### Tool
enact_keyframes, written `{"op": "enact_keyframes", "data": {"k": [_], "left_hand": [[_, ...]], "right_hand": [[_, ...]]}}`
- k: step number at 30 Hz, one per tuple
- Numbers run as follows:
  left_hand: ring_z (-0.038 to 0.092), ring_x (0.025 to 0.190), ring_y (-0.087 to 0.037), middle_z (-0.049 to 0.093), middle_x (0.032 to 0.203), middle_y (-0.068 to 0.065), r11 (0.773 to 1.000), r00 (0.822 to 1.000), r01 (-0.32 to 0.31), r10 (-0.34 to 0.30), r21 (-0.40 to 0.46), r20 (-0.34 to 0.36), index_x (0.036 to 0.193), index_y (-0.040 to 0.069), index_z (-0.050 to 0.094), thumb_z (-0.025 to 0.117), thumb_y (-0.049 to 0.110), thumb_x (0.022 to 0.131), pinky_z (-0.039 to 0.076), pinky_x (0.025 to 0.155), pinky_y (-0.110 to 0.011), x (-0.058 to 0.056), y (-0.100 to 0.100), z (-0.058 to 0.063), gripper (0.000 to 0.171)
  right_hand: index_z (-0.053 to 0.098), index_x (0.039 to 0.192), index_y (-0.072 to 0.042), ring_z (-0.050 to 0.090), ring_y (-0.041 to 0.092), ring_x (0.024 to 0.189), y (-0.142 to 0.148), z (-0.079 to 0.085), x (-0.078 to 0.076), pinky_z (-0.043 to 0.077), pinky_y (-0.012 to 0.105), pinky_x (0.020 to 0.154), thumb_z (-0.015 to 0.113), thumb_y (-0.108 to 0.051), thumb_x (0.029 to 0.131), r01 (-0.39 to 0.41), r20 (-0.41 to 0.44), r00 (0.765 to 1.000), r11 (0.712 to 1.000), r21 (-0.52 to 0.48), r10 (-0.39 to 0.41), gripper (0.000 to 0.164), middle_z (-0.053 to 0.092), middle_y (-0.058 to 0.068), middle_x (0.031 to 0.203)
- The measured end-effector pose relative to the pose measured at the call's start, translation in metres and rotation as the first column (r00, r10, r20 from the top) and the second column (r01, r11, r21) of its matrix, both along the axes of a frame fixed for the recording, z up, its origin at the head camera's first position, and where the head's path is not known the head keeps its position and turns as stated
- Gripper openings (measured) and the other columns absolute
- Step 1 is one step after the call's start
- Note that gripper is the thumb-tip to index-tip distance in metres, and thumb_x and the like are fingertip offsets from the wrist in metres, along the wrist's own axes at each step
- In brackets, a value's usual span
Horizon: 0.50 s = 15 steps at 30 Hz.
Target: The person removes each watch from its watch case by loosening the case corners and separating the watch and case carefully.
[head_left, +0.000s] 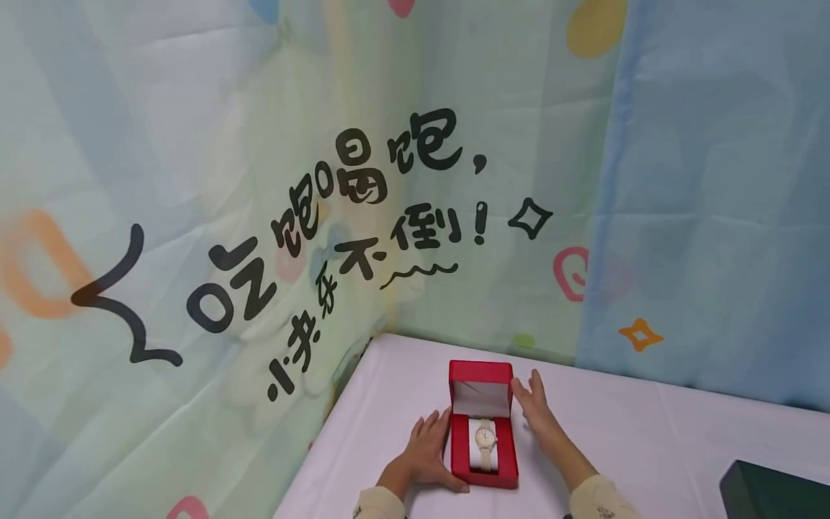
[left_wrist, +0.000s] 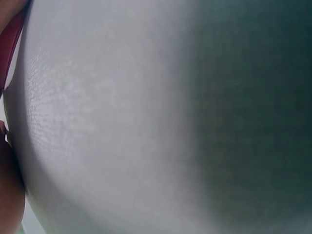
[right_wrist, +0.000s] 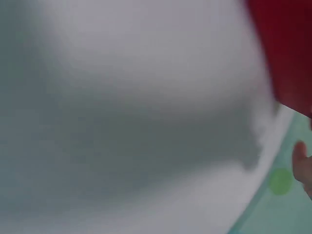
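A red gift box [head_left: 459, 447] stands on the table with its lid [head_left: 480, 371] raised and its pale lining showing. Inside lies a wristwatch [head_left: 485, 438] with a light strap and round dial, around a white cushion. My left hand [head_left: 428, 450] rests against the box's left side, fingers extended, thumb by the front corner. To the right of the lid, my right hand [head_left: 538, 409] is raised with straight fingers, a fingertip at or near the lid's edge. The right wrist view catches the red box [right_wrist: 292, 48] and part of my fingers [right_wrist: 303, 165].
A white cloth covers the table [head_left: 622, 432]. At the front right sits a dark green box [head_left: 772, 494], partly cut off. Printed curtains [head_left: 454, 303] with black lettering hang behind and to the left of the table.
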<state>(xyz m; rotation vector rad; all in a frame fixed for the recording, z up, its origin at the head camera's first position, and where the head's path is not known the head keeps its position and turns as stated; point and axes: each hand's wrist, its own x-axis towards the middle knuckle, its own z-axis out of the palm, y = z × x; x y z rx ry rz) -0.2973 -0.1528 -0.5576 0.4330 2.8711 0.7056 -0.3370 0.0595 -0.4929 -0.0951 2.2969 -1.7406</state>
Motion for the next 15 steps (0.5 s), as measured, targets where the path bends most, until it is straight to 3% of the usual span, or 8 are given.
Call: {"op": "enact_keyframes", "data": {"k": [3, 7, 12, 15], "left_hand": [[0.019, 0.138, -0.023, 0.028, 0.148, -0.002, 1.000, 1.000, 0.000, 0.000, 0.008, 0.007, 0.146, 0.012, 0.015, 0.082, 0.047, 0.055, 0.014, 0.113, -0.043, 0.000, 0.000, 0.000, 0.118], [0.020, 0.138, -0.024, 0.029, 0.148, -0.003, 1.000, 1.000, 0.004, -0.004, 0.024, 0.004, 0.145, 0.013, 0.015, 0.081, 0.047, 0.056, 0.014, 0.113, -0.044, -0.002, 0.000, -0.001, 0.117], [0.020, 0.138, -0.023, 0.029, 0.148, -0.001, 1.000, 1.000, -0.001, 0.001, 0.006, -0.022, 0.146, 0.014, 0.015, 0.081, 0.048, 0.055, 0.015, 0.113, -0.045, -0.005, -0.001, -0.006, 0.117], [0.019, 0.138, -0.023, 0.029, 0.148, -0.001, 1.000, 1.000, -0.011, 0.011, 0.019, 0.001, 0.146, 0.014, 0.015, 0.082, 0.047, 0.055, 0.014, 0.113, -0.045, -0.004, -0.001, -0.008, 0.118]], "right_hand": [[-0.017, 0.142, -0.001, -0.001, 0.050, 0.134, 0.001, -0.015, 0.013, 0.013, 0.064, 0.104, 0.057, -0.042, 0.084, -0.020, -0.118, 0.993, 0.995, 0.099, 0.032, 0.102, -0.009, 0.030, 0.147], [-0.006, 0.144, -0.002, 0.007, 0.047, 0.134, -0.003, -0.025, 0.029, 0.023, 0.064, 0.099, 0.070, -0.042, 0.073, -0.026, -0.186, 0.980, 0.965, 0.260, 0.076, 0.112, 0.001, 0.027, 0.147], [0.023, 0.138, 0.001, 0.029, 0.042, 0.129, -0.011, -0.020, 0.042, 0.033, 0.060, 0.097, 0.072, -0.047, 0.071, 0.048, -0.210, 0.977, 0.935, 0.351, 0.029, 0.097, 0.027, 0.024, 0.139], [0.040, 0.127, 0.001, 0.045, 0.037, 0.116, -0.012, -0.021, 0.049, 0.039, 0.056, 0.095, 0.074, -0.049, 0.068, 0.074, -0.261, 0.964, 0.891, 0.449, 0.051, 0.085, 0.043, 0.021, 0.128]]}}
